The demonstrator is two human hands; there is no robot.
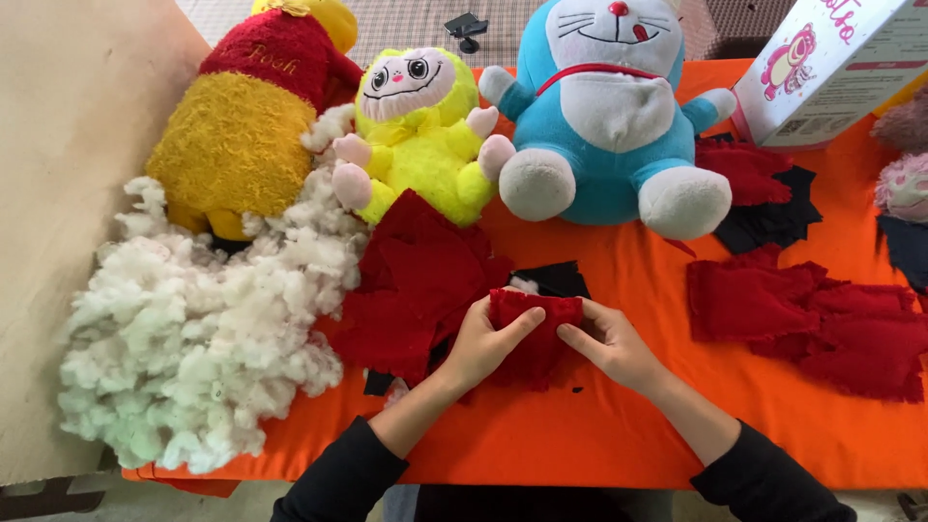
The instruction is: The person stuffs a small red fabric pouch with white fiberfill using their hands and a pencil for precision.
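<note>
Red fabric piece [535, 324] gripped between 2 hands, left [480, 340] and right [609, 343], below 3 plush toys [416, 130].

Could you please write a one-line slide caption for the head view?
Both hands, left and right, pinch a red fabric piece over an orange cloth, beside white stuffing.

The red fabric piece [535, 324], pinched by the left hand [483, 343] and right hand [611, 343], looks like matt, fuzzy fleece. The red cut pieces [807, 324] and the red heap [411, 280] have the same soft nap. The stuffing pile [193, 338] is white, loose, clumpy fibre. The orange cloth [619, 425] over the tabletop is smooth and matt. The 3 plush toys [599, 116] have short pile; the box [836, 63] is smooth printed cardboard.
</note>
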